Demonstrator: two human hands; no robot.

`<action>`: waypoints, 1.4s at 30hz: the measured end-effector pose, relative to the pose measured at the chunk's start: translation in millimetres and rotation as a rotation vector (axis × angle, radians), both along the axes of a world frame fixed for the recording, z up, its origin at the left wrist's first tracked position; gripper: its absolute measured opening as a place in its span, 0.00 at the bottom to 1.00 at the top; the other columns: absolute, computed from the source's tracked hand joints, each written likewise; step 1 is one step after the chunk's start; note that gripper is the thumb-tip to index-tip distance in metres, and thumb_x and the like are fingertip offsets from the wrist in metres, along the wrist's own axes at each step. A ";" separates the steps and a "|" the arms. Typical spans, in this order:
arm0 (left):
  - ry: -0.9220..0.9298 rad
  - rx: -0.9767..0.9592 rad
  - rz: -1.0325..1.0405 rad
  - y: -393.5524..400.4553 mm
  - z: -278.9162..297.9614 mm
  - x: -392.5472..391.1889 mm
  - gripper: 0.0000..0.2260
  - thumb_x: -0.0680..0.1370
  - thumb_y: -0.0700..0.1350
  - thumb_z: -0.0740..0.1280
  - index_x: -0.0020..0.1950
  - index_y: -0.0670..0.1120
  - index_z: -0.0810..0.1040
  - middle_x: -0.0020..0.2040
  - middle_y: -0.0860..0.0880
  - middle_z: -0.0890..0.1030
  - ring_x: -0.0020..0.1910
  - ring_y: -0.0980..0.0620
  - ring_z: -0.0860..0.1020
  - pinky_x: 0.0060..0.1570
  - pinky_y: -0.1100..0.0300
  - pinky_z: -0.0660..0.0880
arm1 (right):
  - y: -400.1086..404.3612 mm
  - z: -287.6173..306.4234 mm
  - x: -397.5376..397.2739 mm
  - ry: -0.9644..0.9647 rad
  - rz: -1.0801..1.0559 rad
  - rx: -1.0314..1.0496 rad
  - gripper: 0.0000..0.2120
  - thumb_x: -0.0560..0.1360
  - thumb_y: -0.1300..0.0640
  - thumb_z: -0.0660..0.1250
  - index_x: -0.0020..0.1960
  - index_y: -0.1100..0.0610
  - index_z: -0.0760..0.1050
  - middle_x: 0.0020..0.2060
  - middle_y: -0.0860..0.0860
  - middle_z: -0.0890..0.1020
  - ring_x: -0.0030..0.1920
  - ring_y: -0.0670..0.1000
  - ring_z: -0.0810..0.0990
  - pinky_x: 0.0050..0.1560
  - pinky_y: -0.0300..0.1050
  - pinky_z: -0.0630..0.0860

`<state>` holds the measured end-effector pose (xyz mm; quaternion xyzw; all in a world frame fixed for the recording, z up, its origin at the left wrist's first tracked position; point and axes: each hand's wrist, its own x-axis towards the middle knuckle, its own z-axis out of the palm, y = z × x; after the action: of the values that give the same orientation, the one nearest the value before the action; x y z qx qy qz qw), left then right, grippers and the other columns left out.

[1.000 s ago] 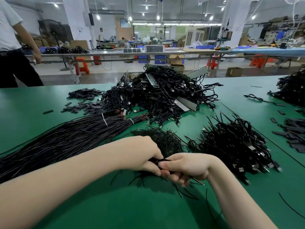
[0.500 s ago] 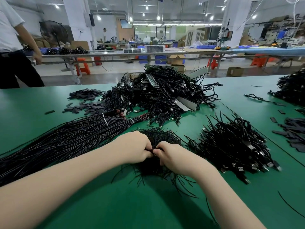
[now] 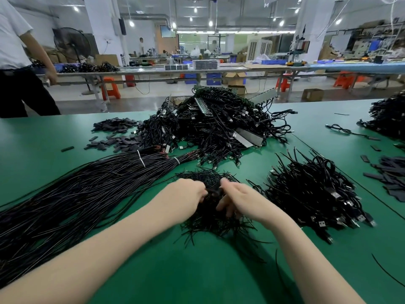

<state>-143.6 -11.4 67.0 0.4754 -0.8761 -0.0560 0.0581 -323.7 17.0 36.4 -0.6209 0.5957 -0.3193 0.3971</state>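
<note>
**Both hands on one little black bundle, right over the tie pile**

Both hands meet in the middle of the green table (image 3: pixel 197 277), directly above the pile of thin black ties (image 3: pixel 219 224).

The left hand (image 3: pixel 188 195) is curled up tight, knuckles facing up, and its fingertips pinch a small black bundle (image 3: pixel 213 192) from the left side. The right hand (image 3: pixel 242 200) pinches the same bundle from the right with thumb and forefinger. Its other fingers (image 3: pixel 222 207) aren't gripping anything; they hang loosely spread, pointing down at the ties. That hand is a bit blurred, so I can't tell exactly how the bundle is wound.

The bundle sits between the two hands, just above the top of the tie pile, maybe brushing it.

Around them:
- A long sheaf of black wires (image 3: pixel 76 194) fans out to the left, with white bands near its far end.
- A heap of coiled USB cables (image 3: pixel 311 194) lies just right of the right hand.
- A big tangle of cables (image 3: pixel 219 128) sits farther back.
- Flat black pieces (image 3: pixel 118 141) are scattered to the left of that tangle.
</note>
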 end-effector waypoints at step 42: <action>1.051 0.300 0.175 6.5 31.6 -0.1 0.14 0.84 0.48 0.54 0.42 0.48 0.74 0.30 0.57 0.71 0.31 0.57 0.68 0.39 0.59 0.68 | 0.8 12.2 -12.4 -0.166 -0.466 -0.378 0.04 0.76 0.57 0.69 0.43 0.51 0.82 0.37 0.50 0.85 0.39 0.51 0.83 0.45 0.54 0.81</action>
<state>-143.7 -4.9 98.6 0.4574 -0.6690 -0.4047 0.4237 -336.1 17.8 48.6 -0.5021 0.6177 -0.5566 0.2378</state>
